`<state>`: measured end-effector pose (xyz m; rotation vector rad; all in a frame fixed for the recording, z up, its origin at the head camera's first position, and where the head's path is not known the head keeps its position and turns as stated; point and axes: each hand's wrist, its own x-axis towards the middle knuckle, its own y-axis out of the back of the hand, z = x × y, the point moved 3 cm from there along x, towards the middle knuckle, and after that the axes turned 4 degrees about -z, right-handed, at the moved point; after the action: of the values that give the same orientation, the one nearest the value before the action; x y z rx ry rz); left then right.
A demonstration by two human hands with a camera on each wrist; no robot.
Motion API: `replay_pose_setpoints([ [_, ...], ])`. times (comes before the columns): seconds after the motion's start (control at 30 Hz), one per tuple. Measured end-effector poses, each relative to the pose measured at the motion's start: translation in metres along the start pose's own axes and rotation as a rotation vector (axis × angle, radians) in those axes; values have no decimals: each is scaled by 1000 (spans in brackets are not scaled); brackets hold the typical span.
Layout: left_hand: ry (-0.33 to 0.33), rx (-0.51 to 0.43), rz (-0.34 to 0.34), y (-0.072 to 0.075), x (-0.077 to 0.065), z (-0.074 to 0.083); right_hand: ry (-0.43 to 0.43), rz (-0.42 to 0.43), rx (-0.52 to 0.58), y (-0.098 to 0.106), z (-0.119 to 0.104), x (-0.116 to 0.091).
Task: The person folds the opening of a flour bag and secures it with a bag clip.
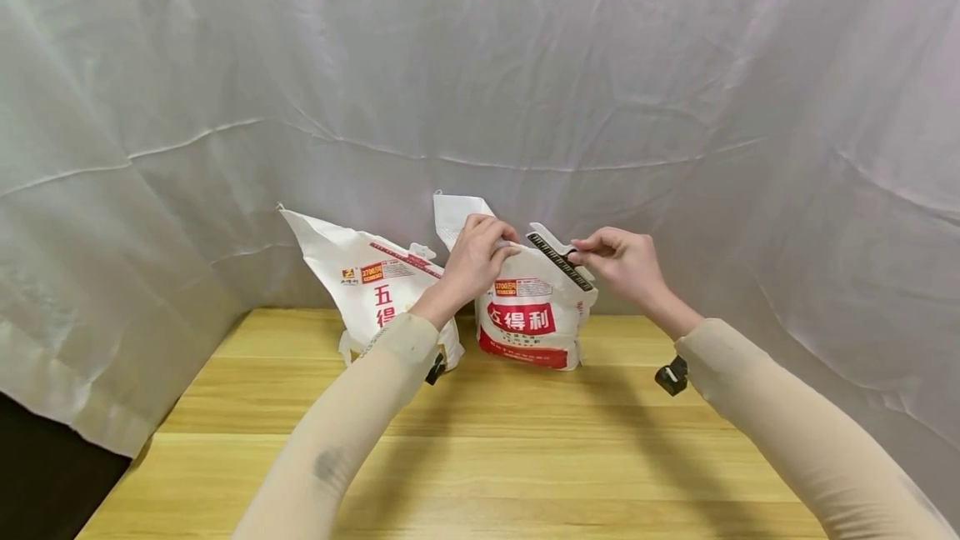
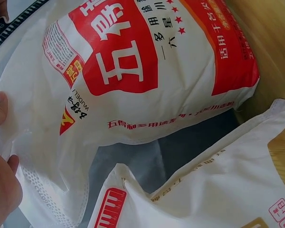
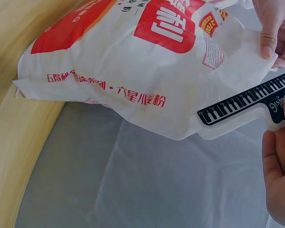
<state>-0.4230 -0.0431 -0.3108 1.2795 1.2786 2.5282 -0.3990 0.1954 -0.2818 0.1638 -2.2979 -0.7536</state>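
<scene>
A white flour bag (image 1: 528, 357) with red print stands upright at the back of the table. My left hand (image 1: 480, 255) pinches its top edge near the middle, while the bag's left corner sticks up beyond the hand. At the top right of the same bag sits a black bag clip (image 1: 558, 263) with a piano-key pattern. My right hand (image 1: 624, 263) pinches this clip by its white handle between thumb and fingers. In the right wrist view the clip (image 3: 247, 99) lies along the bag's top edge. Whether it grips the plastic fully cannot be told.
Left of it leans a second flour bag (image 1: 337, 273), a red piano-key clip (image 1: 405, 258) across its top; my left forearm partly covers this bag. Both bags stand on a wooden table (image 1: 525, 457). A grey curtain (image 1: 480, 90) hangs close behind and at the sides.
</scene>
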Motion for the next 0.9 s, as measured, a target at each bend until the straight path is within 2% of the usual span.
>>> replay_pose_setpoints([
  [0.2,-13,-18,20,-1,0,-2,-20,-5,-7,-7,4,-1],
  [0.57,71,-64,11,0,0,-3,-47,-28,-38,-16,12,-1],
  [0.9,47,-88,61,2,-1,-2,-40,-47,-38,-21,14,3],
])
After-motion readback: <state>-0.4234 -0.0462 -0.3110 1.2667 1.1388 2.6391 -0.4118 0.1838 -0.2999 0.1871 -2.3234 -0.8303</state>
